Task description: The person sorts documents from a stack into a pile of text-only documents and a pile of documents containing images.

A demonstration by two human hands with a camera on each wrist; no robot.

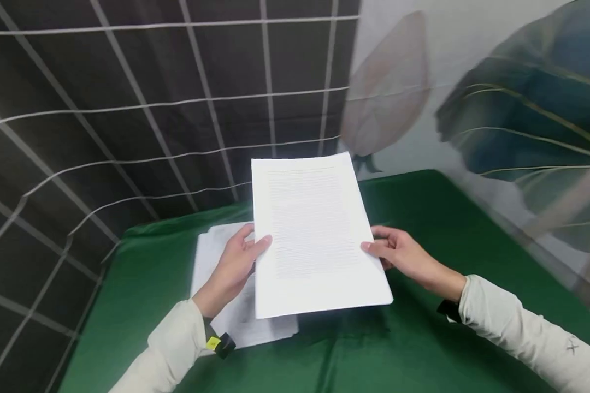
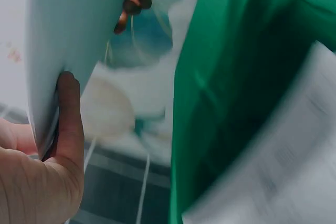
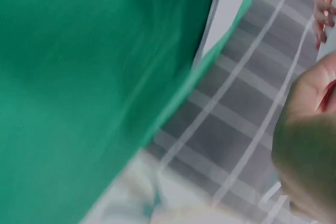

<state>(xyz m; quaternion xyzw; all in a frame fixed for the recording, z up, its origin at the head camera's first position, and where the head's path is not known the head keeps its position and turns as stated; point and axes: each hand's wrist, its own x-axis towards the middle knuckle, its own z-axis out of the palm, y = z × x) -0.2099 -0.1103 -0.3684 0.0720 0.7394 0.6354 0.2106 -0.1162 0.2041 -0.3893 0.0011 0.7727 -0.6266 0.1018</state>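
Sleeves: two pale long sleeves (image 1: 521, 327), nearest the camera; a dark band with a yellow tag at the left wrist.
Left hand: left hand (image 1: 231, 267) pinches the left edge of the lifted stack of paper (image 1: 314, 229), thumb on top, fingers beneath. The left wrist view shows the thumb (image 2: 71, 124) pressed against the sheets' edge.
Right hand: right hand (image 1: 403, 254) grips the right edge of the same stack, thumb on the printed face, fingers curled under. The right wrist view is blurred and shows little beyond part of the palm.
Stack position: between the two hands, lifted off the surface, near edge low, far edge tilted up and away from the person. A shadow lies on the cloth under its near edge.
Why held so: probably a grip on both long edges keeps the loose sheets squared and stops them sagging or fanning; the tilt turns the printed side to the eyes.
Second pile: loose papers (image 1: 226, 305) lying flat under and just past the left hand, untouched, edges uneven.
Count: two hands, one held stack, one lying pile; sheets per pile cannot be counted.
Surface: green cloth (image 1: 423, 338) covers it, beneath both hands.
Beyond the hands: dark backdrop with pale grid lines (image 1: 128, 109) on the left side; a wall with a large leaf print (image 1: 521, 120) on the right side.
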